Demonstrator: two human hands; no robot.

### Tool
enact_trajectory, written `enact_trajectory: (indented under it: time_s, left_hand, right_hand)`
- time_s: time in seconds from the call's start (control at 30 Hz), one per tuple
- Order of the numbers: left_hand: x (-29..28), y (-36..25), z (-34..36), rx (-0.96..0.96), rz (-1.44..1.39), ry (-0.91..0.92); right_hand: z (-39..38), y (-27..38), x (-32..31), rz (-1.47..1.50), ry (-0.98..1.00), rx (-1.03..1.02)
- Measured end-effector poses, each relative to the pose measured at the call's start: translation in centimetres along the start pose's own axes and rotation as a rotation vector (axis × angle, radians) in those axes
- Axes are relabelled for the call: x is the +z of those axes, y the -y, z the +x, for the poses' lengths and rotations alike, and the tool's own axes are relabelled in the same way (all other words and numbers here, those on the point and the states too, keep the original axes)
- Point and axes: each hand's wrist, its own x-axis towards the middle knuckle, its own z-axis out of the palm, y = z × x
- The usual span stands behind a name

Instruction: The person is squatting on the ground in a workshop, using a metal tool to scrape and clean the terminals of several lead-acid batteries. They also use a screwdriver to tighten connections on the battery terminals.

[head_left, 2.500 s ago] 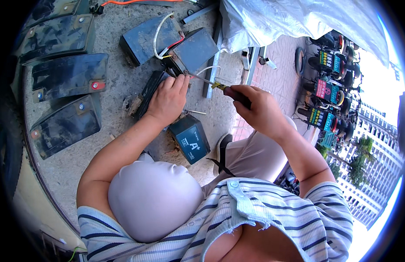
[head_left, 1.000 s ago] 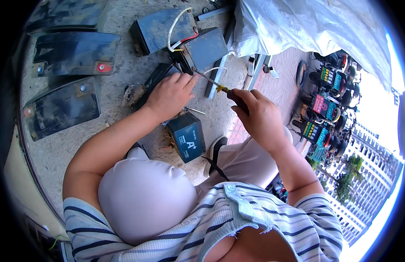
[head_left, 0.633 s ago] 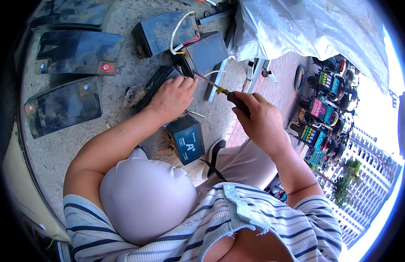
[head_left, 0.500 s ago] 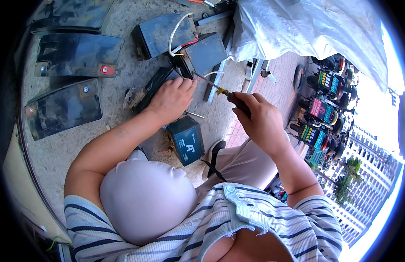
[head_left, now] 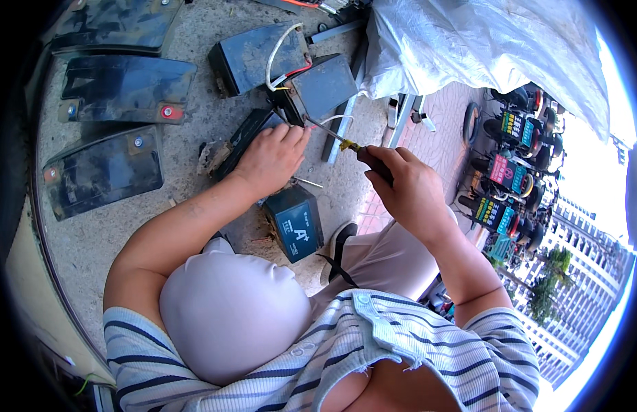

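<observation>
My right hand (head_left: 404, 180) grips the dark handle of a screwdriver (head_left: 330, 134), which has yellow material wrapped near the base of its shaft. The metal shaft slants up-left to the near corner of a grey-topped battery (head_left: 324, 86). Beside that corner, my left hand (head_left: 277, 156) has its fingers bent and pressed together. Its fingertips meet the end of a thin white wire (head_left: 340, 116) with a red part; what they pinch is hidden. Under and beside this hand lies another dark battery (head_left: 244, 139). Below it stands a blue-labelled battery (head_left: 296, 223).
A larger battery (head_left: 256, 58) with a looped white cable (head_left: 271, 62) adjoins the grey-topped one. Dusty black batteries (head_left: 126, 86) line the left. Metal bars (head_left: 340, 130) lie right of the work, below a silver sheet (head_left: 469, 44). Parked scooters (head_left: 504, 172) stand farther right.
The view has shifted very slightly. Both hands and the screwdriver keep nearly the same position, with the tip still at the battery's corner.
</observation>
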Motion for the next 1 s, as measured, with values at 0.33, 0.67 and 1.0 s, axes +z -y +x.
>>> enact_trajectory:
  time_s: [0.33, 0.67, 1.0]
  left_hand:
    - [0.0, 0.0, 0.0, -0.01, -0.017, 0.054]
    - [0.1, 0.1, 0.0, -0.003, -0.008, 0.025]
    - [0.6, -0.1, 0.0, -0.003, 0.014, -0.005]
  right_hand:
    - [0.3, -0.1, -0.1, -0.026, 0.002, -0.009]
    - [0.5, 0.2, -0.4, -0.041, 0.013, -0.01]
    - [4.6, -0.1, -3.2, 0.132, 0.282, 0.01]
